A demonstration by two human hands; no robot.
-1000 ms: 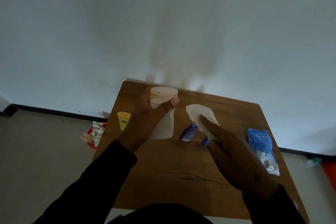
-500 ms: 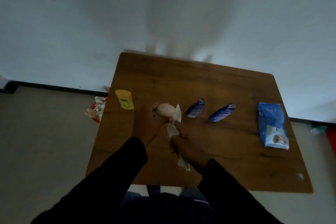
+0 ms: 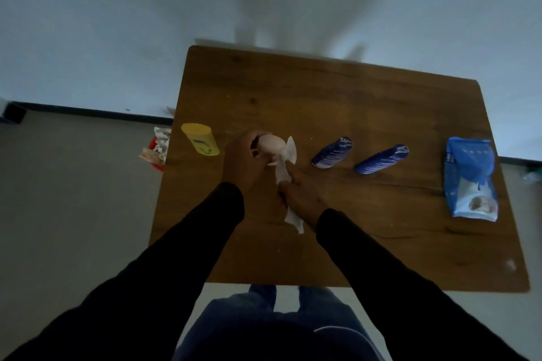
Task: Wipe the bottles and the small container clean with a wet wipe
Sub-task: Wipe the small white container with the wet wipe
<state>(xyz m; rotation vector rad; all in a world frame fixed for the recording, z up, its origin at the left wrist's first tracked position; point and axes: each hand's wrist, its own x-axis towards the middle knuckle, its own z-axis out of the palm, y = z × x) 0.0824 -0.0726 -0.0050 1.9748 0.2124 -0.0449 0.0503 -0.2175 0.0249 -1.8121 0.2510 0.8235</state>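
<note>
My left hand point(image 3: 245, 163) grips a small pale pink container point(image 3: 271, 145) just above the wooden table point(image 3: 337, 97). My right hand point(image 3: 302, 195) holds a white wet wipe point(image 3: 289, 176) against the container's right side; the wipe's tail hangs below the hand. Two blue bottles with white stripes lie on their sides to the right, the nearer blue bottle point(image 3: 333, 153) and the farther blue bottle point(image 3: 381, 159). A yellow bottle point(image 3: 201, 139) lies near the table's left edge.
A blue and white wet wipe pack point(image 3: 469, 179) lies flat at the table's right side. A red bin with crumpled wipes point(image 3: 157, 148) sits on the floor left of the table. A white wall stands behind the table.
Both hands came down and nearer to me with the container and wipe. The wipe, earlier spread open, is now bunched in my right hand against the container. The view tilted down.
</note>
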